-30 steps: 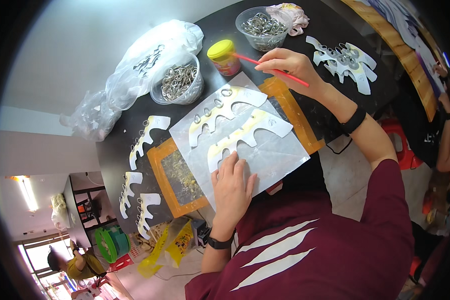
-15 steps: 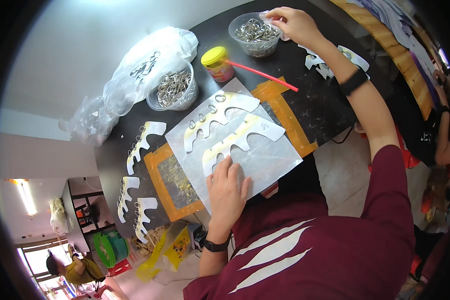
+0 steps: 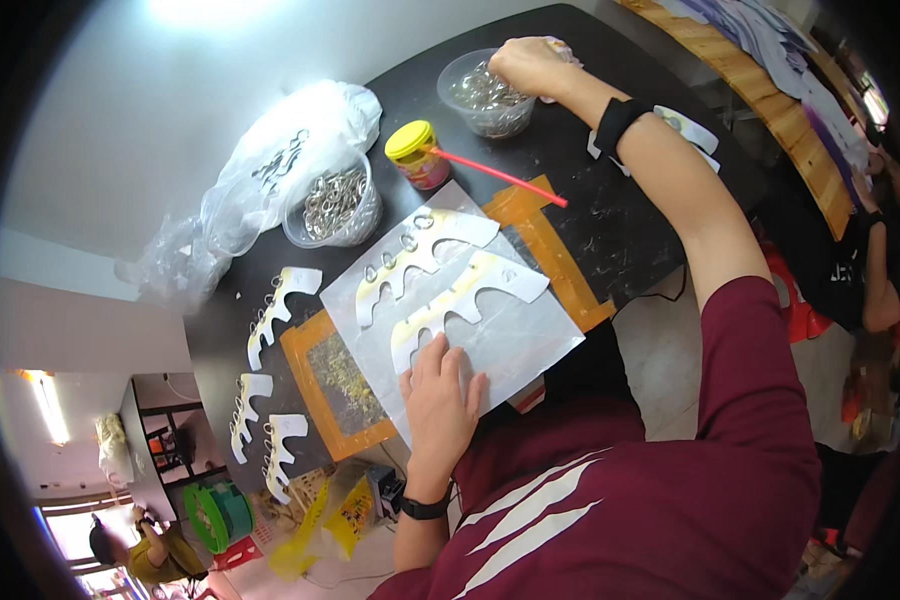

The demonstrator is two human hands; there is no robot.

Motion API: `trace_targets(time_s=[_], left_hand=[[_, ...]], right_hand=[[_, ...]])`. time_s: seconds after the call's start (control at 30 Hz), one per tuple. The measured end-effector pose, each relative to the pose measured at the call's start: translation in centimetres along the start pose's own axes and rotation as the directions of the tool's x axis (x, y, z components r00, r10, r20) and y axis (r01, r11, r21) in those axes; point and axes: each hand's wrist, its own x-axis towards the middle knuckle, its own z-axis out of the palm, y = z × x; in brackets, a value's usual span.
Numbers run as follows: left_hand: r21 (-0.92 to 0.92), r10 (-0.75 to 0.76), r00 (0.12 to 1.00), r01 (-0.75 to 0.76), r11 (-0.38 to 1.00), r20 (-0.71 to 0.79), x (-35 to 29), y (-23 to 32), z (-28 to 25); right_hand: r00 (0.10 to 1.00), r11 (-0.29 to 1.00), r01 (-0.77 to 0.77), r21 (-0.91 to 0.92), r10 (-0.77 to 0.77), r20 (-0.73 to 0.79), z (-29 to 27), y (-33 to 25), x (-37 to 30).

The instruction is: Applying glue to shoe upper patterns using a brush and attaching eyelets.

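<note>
My left hand [image 3: 440, 405] lies with its fingers stretched out on a pale sheet [image 3: 530, 335], fingertips at the lower edge of a white scalloped piece [image 3: 515, 277] with a yellowish top strip. Just beyond it is a similar scalloped piece [image 3: 470, 231] with metal rings [image 3: 408, 243] standing along its upper edge. Far off, my right hand [image 3: 530, 68] reaches over the rim of a clear plastic bowl [image 3: 510, 124] of metal rings [image 3: 485, 90]. Its fingers are curled down into the rings; the tips and anything pinched there are hidden. White crumpled material [image 3: 562, 52] shows beside that hand.
A yellow-lidded tub [image 3: 418, 160] has a red stick [image 3: 510, 180] across it. Left of it stand another ring-filled bowl [image 3: 365, 225] and a plastic bag [image 3: 335, 112]. Several ringed pieces [image 3: 295, 285] lie at the table's left; more white pieces [image 3: 685, 128] lie under my right forearm.
My right hand has gone from the far bowl's right rim to over its rings, fingers curling down. My left hand stays on the sheet; the whole view has shifted slightly.
</note>
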Motion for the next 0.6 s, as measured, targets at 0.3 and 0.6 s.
trace_targets(time_s=[0.3,0.6], left_hand=[[-0.011,0.034,0.999,-0.034,0.999,-0.024,0.1,-0.4,0.3],[-0.121,0.037,0.993,-0.05,0.991,-0.113,-0.2,-1.1,0.1]], right_hand=[[0.997,1.0,-0.001,0.03,0.003,-0.081,-1.4,2.9,-0.7],[0.97,0.662,0.107,0.742,0.094,-0.224,-12.5,-0.9,-14.3]])
